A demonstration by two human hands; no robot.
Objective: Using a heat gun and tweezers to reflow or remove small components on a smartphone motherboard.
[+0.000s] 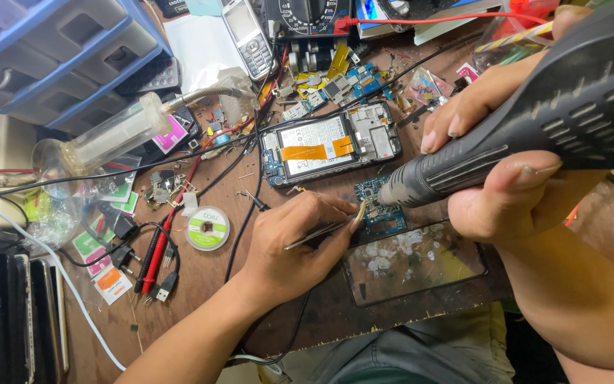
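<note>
My right hand (495, 167) grips a black hot-air gun (534, 121), its nozzle pointing down at a small blue circuit board (380, 208) on the brown bench. My left hand (289, 242) holds metal tweezers (325, 229) whose tips touch the board's left edge. An opened phone (330, 144) with its battery and an orange ribbon exposed lies just beyond the board. A cracked glass panel (413, 263) lies in front of the board.
Blue drawer unit (51, 50) at the back left. A clear glass tube with a flexible metal hose (129, 128), a solder wick spool (207, 228), red and black probes (158, 249), a grey keypad phone (248, 32), a multimeter (308, 16) and scattered parts crowd the bench.
</note>
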